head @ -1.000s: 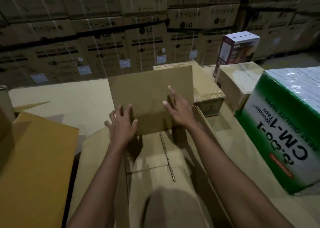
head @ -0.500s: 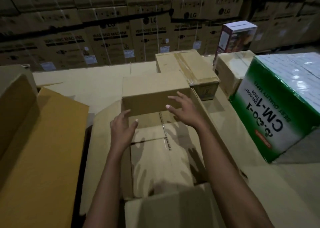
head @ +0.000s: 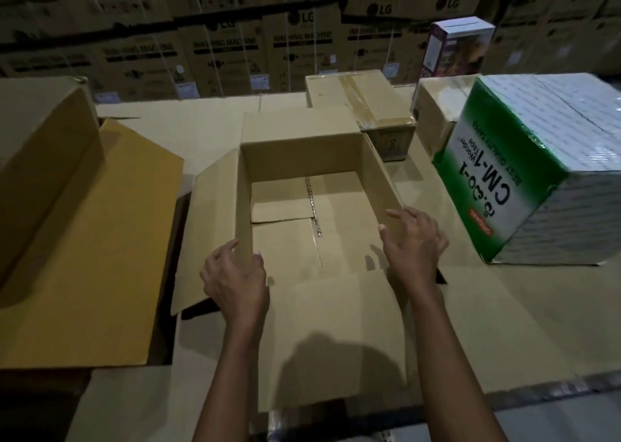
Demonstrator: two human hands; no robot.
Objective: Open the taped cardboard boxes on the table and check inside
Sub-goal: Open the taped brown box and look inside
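An opened brown cardboard box (head: pixel 302 159) stands in the middle of the table with all four flaps folded outward. Its inside shows only the bare bottom flaps and a strip of tape. My left hand (head: pixel 235 278) grips the box's left wall near the front corner, thumb inside and fingers outside. My right hand (head: pixel 415 241) rests on the right wall near the front, fingers loosely bent over its edge. A smaller box sealed with clear tape (head: pixel 359 103) sits behind the open one.
A large open yellow-brown box (head: pixel 84 240) lies to the left. At the right stand a green and white "CM-1" carton (head: pixel 524 179), a plain taped box (head: pixel 437 112) and a small printed box (head: pixel 457 48). Stacked LG cartons (head: pixel 235 38) form the back wall.
The far flap, held upright before, now lies folded back. Both hands have drawn from the far flap to the side walls near the front of the box, and the view tilted down into it.
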